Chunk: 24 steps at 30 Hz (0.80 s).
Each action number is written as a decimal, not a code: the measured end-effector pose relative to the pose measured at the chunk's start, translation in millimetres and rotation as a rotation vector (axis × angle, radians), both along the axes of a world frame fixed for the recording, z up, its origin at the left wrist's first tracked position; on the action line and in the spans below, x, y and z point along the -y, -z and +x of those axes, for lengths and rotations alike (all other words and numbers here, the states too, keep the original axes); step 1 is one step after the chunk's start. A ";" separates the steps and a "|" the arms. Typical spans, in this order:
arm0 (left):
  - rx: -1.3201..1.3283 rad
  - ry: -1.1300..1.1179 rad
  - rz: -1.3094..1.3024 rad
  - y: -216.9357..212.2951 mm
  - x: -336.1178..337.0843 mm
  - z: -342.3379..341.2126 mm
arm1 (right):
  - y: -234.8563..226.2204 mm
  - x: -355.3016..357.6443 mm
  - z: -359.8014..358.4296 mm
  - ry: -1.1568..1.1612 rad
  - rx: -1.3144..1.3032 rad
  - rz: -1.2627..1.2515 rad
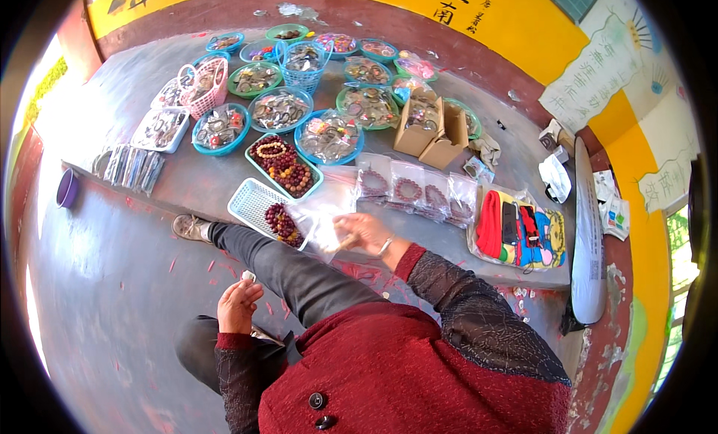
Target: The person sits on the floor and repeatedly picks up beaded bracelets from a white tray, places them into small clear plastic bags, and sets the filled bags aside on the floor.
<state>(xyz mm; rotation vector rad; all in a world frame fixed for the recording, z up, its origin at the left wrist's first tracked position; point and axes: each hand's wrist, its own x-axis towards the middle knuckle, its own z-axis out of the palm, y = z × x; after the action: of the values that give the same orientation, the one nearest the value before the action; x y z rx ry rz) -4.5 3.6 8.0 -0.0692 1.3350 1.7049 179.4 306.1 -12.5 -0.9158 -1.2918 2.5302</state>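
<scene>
My right hand (364,233) is closed on the edge of a clear plastic bag (320,223), which hangs flat and shiny over the near edge of the platform. Just left of the bag is a white plastic basket (250,200) with dark red and yellow bead bracelets (281,223) at its right end. Behind it, a pale green basket (318,187) holds more bead bracelets (283,164). Low over my lap, my left hand (238,308) has its fingers pinched together. A small whitish thing (248,275) shows at its fingertips, too small to name.
Bagged bead bracelets (408,188) lie in a row right of the baskets. Farther back stand round trays of packaged goods (280,108), a blue basket (303,78), a pink basket (203,90) and cardboard boxes (446,142). A colourful cloth bundle (516,232) lies at the right, a purple bowl (67,188) far left.
</scene>
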 end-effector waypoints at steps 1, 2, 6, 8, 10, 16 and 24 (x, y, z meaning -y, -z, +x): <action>-0.007 0.010 -0.011 2.0 -1.7 0.4 | 6.8 -20.0 15.4 0.050 0.019 0.012; -0.016 0.019 -0.022 4.0 -3.7 0.7 | 9.9 -36.4 29.1 0.135 0.068 0.070; -0.041 0.037 -0.074 9.5 -6.0 3.7 | 22.1 -107.6 84.4 0.395 0.094 0.150; -0.050 0.039 -0.102 10.8 -7.1 4.7 | 17.7 -139.3 111.7 0.486 0.114 0.175; -0.061 0.043 -0.131 11.4 -9.7 5.8 | 24.6 -169.8 139.6 0.561 0.088 0.179; -0.076 0.029 -0.191 26.0 -12.1 5.5 | 46.7 -220.0 184.6 0.724 0.156 0.144; -0.111 0.087 -0.245 33.3 -15.3 7.0 | 87.5 -233.7 204.4 0.757 0.519 0.176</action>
<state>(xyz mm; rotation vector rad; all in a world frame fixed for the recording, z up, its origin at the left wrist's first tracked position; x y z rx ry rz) 2.6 18.9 -25.3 -0.0569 1.6017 1.4842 383.8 539.8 -100.0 -1.6899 -0.9702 1.6296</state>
